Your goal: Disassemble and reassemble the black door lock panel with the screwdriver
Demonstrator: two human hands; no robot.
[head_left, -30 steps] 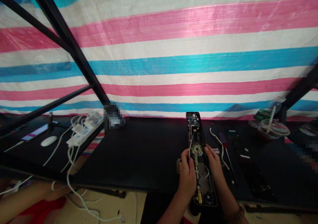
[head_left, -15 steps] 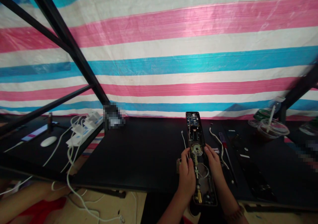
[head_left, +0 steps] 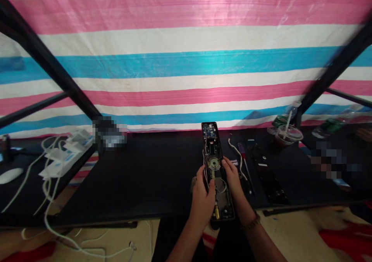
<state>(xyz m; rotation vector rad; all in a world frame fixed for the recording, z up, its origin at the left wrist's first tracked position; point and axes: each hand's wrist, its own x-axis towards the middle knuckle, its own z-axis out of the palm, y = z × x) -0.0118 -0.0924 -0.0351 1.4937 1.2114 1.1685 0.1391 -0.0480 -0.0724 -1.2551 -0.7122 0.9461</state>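
An opened electronic door lock (head_left: pixel 214 163), a long dark housing with a circuit board at its far end, thin wires and a brass part near the bottom, is held between my hands over the table's front edge. My left hand (head_left: pixel 202 196) grips its left side, with the thumb over the inside. On the opposite edge, my right hand (head_left: pixel 233 178) has its fingers wrapped around the side. A thin white wire (head_left: pixel 204 159) runs along the lock's left edge by my left fingers. Right of the lock lie a white cable (head_left: pixel 235 149) and a screwdriver (head_left: pixel 244 157).
Farther right is a glossy black panel (head_left: pixel 271 182), then a lidded cup with straw (head_left: pixel 287 135) and a plastic bottle (head_left: pixel 279 121). A power strip (head_left: pixel 62 159) with plugs and cables sits left, near a white mouse (head_left: pixel 11 175). Dark frame bars slant on both sides.
My view has turned right, so everything appears farther left. The thin white wire now lies closer against the lock's left edge. Both hands keep their hold on the lock.
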